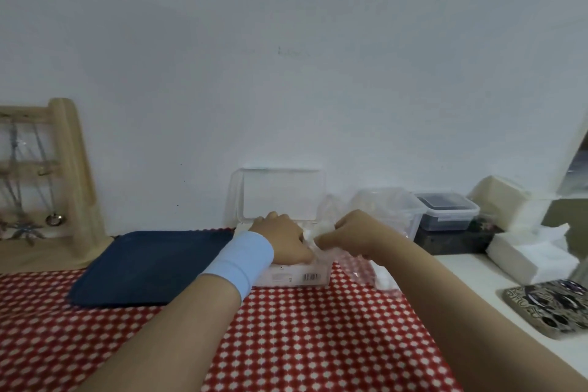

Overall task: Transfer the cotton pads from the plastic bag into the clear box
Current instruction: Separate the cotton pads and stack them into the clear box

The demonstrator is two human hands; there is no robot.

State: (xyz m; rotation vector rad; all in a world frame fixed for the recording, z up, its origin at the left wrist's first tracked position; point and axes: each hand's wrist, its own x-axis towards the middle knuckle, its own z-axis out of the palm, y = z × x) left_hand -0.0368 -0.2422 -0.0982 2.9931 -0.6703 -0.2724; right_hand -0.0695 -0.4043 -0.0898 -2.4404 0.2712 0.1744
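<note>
The clear box [296,277] stands on the red checked cloth with its lid [280,194] raised against the wall. My left hand [280,239], with a pale blue wristband, reaches into the box and covers its contents. My right hand [356,235] pinches the crinkled plastic bag [362,267] just right of the box. White cotton pads [313,234] show between the two hands; which hand holds them is unclear.
A dark blue tray [143,267] lies left of the box. A wooden jewellery rack [41,175] stands at far left. Lidded plastic containers [445,210], white tissues [534,254] and a patterned dish [553,309] sit at the right.
</note>
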